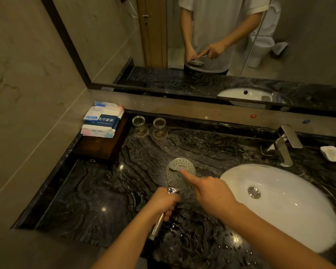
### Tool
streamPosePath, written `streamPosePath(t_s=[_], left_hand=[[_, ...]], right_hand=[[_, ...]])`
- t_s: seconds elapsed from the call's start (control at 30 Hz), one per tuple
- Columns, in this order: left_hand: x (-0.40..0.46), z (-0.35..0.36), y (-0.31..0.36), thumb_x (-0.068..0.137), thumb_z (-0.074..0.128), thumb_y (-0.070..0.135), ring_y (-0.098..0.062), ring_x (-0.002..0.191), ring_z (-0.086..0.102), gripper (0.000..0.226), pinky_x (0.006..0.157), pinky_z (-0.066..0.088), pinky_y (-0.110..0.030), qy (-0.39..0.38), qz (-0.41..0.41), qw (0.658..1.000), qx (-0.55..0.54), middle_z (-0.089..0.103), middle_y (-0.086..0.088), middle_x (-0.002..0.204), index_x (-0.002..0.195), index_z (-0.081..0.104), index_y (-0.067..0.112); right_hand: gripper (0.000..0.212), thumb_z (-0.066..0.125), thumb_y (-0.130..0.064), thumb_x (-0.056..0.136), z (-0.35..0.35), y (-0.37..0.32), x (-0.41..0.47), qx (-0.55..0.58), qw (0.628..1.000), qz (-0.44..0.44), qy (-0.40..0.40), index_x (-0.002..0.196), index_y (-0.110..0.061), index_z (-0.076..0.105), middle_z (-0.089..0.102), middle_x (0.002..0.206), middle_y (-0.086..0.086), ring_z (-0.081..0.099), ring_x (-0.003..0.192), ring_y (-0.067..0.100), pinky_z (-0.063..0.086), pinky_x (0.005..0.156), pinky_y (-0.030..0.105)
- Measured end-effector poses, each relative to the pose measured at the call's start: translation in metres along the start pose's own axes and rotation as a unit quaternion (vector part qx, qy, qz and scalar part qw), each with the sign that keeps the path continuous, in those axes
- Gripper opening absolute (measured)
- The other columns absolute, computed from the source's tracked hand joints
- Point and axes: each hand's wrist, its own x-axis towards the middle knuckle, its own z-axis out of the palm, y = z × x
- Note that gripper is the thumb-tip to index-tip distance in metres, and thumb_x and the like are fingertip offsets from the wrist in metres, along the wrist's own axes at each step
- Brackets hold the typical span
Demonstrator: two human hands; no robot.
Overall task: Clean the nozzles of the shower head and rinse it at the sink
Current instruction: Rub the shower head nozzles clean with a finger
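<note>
A chrome shower head (177,167) is held over the dark marble counter, its round nozzle face turned up toward me. My left hand (164,202) grips its handle, whose end sticks out below my fist. My right hand (209,193) has its index finger stretched out, the tip touching the nozzle face near its middle, while the other fingers are curled in. To the right lies the white oval sink (291,216) with a metal drain plug (254,192). A chrome tap (283,146) stands behind the sink, and no water runs from it.
A packet of towels (103,119) lies on a dark wooden tray (99,146) at the back left. Two glass cups (149,123) stand beside it. A white soap dish (332,153) sits right of the tap. The mirror (221,39) spans the wall behind.
</note>
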Motion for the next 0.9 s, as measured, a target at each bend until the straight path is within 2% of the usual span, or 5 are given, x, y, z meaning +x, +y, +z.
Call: streamPosePath(t_s=[0.23,0.37,0.5,0.73,0.9], left_hand=[[0.000,-0.003,0.004,0.085,0.060,0.009,-0.013,0.035,0.028,0.010,0.041,0.025,-0.021,0.007,0.007,1.000,0.010,0.035,0.002,0.047,0.084,0.051,0.014],[0.001,-0.001,0.001,0.084,0.060,0.012,-0.013,0.035,0.030,0.007,0.043,0.026,-0.021,0.006,0.001,1.000,0.009,0.037,0.001,0.048,0.083,0.053,0.013],[0.001,0.001,0.000,0.085,0.061,0.017,-0.014,0.038,0.033,0.009,0.044,0.028,-0.023,-0.003,0.003,1.000,0.016,0.039,-0.001,0.050,0.090,0.061,0.010],[0.000,0.003,0.000,0.086,0.062,0.015,-0.014,0.038,0.029,0.012,0.045,0.026,-0.023,-0.015,0.003,1.000,0.019,0.037,0.001,0.049,0.083,0.051,0.015],[-0.001,0.002,-0.003,0.086,0.061,0.014,-0.014,0.037,0.029,0.011,0.043,0.026,-0.022,-0.006,-0.005,1.000,0.021,0.037,0.001,0.048,0.083,0.050,0.015]], right_hand=[[0.075,0.039,-0.024,0.098,-0.015,0.006,0.010,0.001,0.999,0.037,0.033,0.149,-0.057,-0.005,0.066,0.082,0.007,0.064,0.076,0.032,0.053,0.066,0.042],[0.071,0.038,-0.028,0.098,-0.001,-0.012,0.000,0.023,1.000,0.009,-0.010,0.152,-0.053,-0.001,0.069,0.091,0.011,0.066,0.082,0.035,0.053,0.070,0.043],[0.071,0.039,-0.026,0.099,0.011,-0.025,-0.010,0.010,0.998,-0.018,-0.053,0.152,-0.053,0.002,0.070,0.097,0.012,0.066,0.087,0.035,0.054,0.073,0.045],[0.069,0.037,-0.026,0.099,-0.009,-0.002,0.002,-0.006,0.999,0.033,0.027,0.151,-0.054,0.000,0.068,0.090,0.008,0.065,0.082,0.032,0.048,0.067,0.039],[0.071,0.037,-0.027,0.099,-0.002,-0.006,-0.002,0.005,0.999,0.034,0.014,0.151,-0.055,-0.003,0.068,0.092,0.010,0.065,0.083,0.034,0.050,0.068,0.041]])
